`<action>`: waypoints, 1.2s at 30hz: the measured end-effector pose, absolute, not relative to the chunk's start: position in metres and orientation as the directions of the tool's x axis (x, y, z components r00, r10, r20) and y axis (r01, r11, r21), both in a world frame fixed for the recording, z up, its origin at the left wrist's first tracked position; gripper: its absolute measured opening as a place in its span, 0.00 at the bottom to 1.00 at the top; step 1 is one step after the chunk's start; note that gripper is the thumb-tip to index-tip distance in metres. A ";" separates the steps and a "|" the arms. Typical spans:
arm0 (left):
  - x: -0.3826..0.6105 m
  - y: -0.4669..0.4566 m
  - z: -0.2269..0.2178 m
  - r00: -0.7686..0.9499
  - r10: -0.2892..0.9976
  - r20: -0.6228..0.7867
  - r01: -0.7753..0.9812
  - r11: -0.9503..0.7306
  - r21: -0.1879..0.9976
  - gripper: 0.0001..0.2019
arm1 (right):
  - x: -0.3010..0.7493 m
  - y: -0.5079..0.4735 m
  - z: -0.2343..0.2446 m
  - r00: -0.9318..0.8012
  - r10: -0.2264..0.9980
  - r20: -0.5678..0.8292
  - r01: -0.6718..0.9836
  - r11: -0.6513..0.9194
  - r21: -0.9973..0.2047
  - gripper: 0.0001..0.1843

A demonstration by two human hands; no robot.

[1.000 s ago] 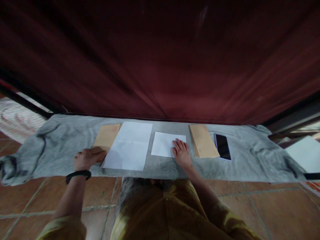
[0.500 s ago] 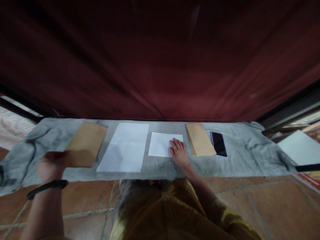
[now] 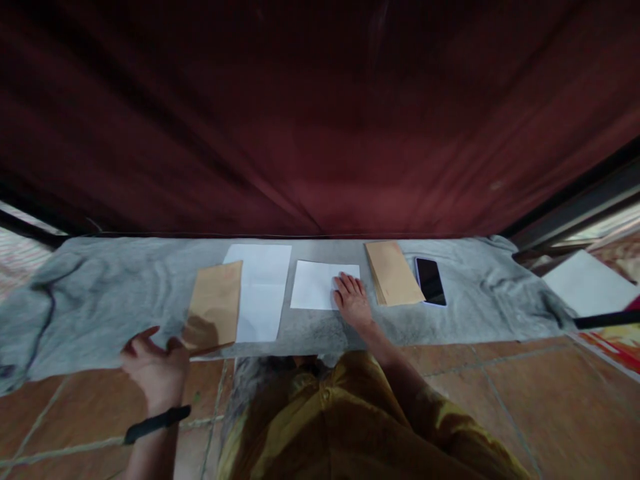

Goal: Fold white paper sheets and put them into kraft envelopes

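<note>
My left hand (image 3: 157, 370) is open, fingers apart, at the lower left corner of a flat brown paper piece (image 3: 217, 297) that looks like an envelope. That brown piece overlaps the left side of a large white sheet (image 3: 265, 293), which has a crease across it. Flat on the right part of a smaller white paper (image 3: 313, 287), apparently folded, rests my right hand (image 3: 354, 300), with its fingers extended. Just right of this hand lies a slightly fanned stack of brown envelopes (image 3: 395, 273), its lower corner touching a phone (image 3: 430, 281) with a dark screen.
A grey cloth (image 3: 480, 293) covers the narrow bench, wrinkled at both ends. Behind it hangs a dark red curtain (image 3: 320, 147). A white board-like item (image 3: 590, 283) sits beyond the right end. Tiled floor (image 3: 460, 380) shows below the front edge.
The brown paper piece has moved right, from the cloth onto the left part of the large white sheet. My left hand has moved right with it and opened. My right hand stays on the smaller paper.
</note>
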State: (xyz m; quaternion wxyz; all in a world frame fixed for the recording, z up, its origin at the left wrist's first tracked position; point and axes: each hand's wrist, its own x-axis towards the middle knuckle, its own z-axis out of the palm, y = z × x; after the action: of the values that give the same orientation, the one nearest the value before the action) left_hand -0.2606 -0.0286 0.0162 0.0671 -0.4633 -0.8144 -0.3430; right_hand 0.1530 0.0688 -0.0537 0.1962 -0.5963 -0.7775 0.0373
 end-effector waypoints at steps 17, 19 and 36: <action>-0.004 0.055 -0.042 0.323 0.932 0.167 0.905 -0.356 0.233 0.27 | 0.161 0.071 -0.046 -0.248 0.944 0.218 0.905 0.306 -0.296 0.24; -0.009 0.064 -0.046 0.278 0.943 0.180 0.925 -0.314 0.213 0.28 | 0.164 0.071 -0.047 -0.235 0.945 0.228 0.908 0.297 -0.297 0.24; -0.041 0.087 -0.022 -0.187 0.977 0.106 0.908 0.130 0.399 0.27 | 0.166 0.069 -0.054 0.142 0.955 0.261 0.895 -0.011 -0.447 0.28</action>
State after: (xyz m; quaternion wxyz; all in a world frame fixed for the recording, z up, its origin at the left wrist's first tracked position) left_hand -0.0411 0.0872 -0.0219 -0.0903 -0.6311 -0.7464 -0.1911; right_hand 0.1664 0.0694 -0.0536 0.2623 -0.7085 -0.6526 0.0574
